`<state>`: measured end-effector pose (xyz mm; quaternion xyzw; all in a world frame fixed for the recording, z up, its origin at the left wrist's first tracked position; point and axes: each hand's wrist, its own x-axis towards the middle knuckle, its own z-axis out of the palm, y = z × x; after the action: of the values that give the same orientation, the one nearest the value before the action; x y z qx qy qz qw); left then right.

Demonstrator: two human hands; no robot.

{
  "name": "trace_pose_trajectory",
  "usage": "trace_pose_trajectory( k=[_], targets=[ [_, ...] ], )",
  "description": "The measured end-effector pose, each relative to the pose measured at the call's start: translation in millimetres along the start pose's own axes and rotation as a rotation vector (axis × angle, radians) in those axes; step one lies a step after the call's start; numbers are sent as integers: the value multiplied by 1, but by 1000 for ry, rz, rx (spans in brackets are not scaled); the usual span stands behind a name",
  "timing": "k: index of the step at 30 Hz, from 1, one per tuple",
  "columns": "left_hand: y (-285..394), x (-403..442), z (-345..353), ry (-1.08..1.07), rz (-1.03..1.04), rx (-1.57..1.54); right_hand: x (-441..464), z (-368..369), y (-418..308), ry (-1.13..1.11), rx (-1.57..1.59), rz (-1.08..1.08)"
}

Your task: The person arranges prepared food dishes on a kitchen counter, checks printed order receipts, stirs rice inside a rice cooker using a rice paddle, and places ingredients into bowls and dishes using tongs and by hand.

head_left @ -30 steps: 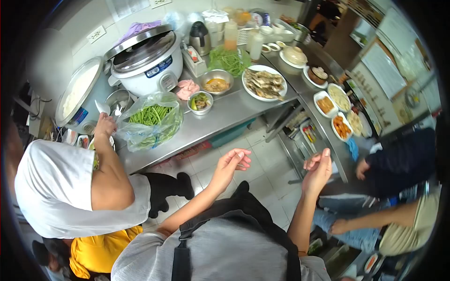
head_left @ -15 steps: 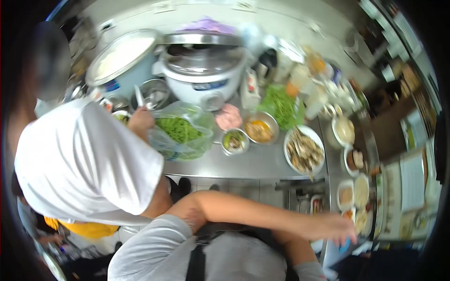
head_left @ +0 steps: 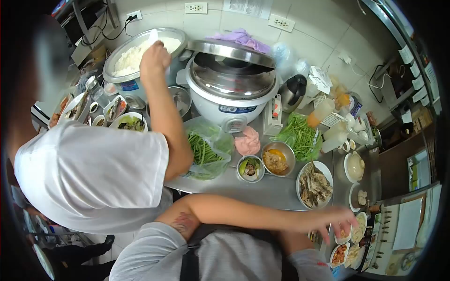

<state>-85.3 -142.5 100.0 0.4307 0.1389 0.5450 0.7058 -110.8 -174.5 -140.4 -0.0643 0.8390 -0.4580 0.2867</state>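
My left hand [head_left: 330, 222] reaches across my body to the right, blurred, its fingers spread with nothing visible between them. It is over or in front of small white dishes, one with orange-red food [head_left: 339, 255] and one with pale food [head_left: 359, 228]; contact cannot be made out. Just behind my left forearm lies an oval white plate of fish [head_left: 315, 185]. Part of my right arm shows beneath the left forearm, but my right hand does not show.
A co-worker in white [head_left: 103, 173] holds a white paddle over the rice [head_left: 131, 58] at the left. The steel counter [head_left: 281, 193] bears a large cooker [head_left: 229, 107], bagged green beans [head_left: 201, 150], leafy greens [head_left: 300, 136] and a metal bowl [head_left: 278, 158].
The view has turned, bringing the rice tub more into sight. My left hand has swung to the right, and my right hand has gone out of sight. The co-worker's hand has moved up to the rice.
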Motion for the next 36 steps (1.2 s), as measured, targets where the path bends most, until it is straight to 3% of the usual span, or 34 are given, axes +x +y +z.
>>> trace_pose_trajectory(
  k=[3,5,7,9,10,11,12,14,17,18,20,24,26,33,36],
  targets=[
    [13,-67,-69,361,334,154,33,0,-16,-208,-125,-102],
    [22,-125,-88,760,410,-12,30,-24,-22,-340,-184,-171],
    [7,-188,-107,1011,562,-27,6,-79,-29,-430,-185,-231],
    [-17,-245,-110,1274,625,-9,-29,-150,-37,-374,-85,-266],
    [-28,-266,-104,1382,617,-13,-41,-189,-48,-335,-105,-185],
    [-36,-281,-98,1489,601,-19,-49,-224,-51,-214,-100,-168],
    [-41,-286,-93,1528,572,6,-52,-256,-58,-21,-66,-299],
    [-41,-286,-87,1607,515,53,-55,-316,-87,292,38,-237],
    [-23,-243,-99,1597,405,212,-9,-384,-90,655,-24,-353],
    [-19,-225,-107,1554,426,238,20,-399,-82,774,-121,-485],
    [-15,-192,-126,1467,382,288,48,-414,-95,1035,-774,-623],
    [14,-159,-123,1187,316,522,113,-433,-79,978,-962,-384],
    [30,-165,-122,1121,222,665,111,-440,-86,952,-982,-428],
    [30,-255,-152,1301,367,395,44,-452,-127,1002,-786,-488],
    [41,-276,-156,1353,391,376,10,-461,-159,1001,-632,-355]
  ],
)
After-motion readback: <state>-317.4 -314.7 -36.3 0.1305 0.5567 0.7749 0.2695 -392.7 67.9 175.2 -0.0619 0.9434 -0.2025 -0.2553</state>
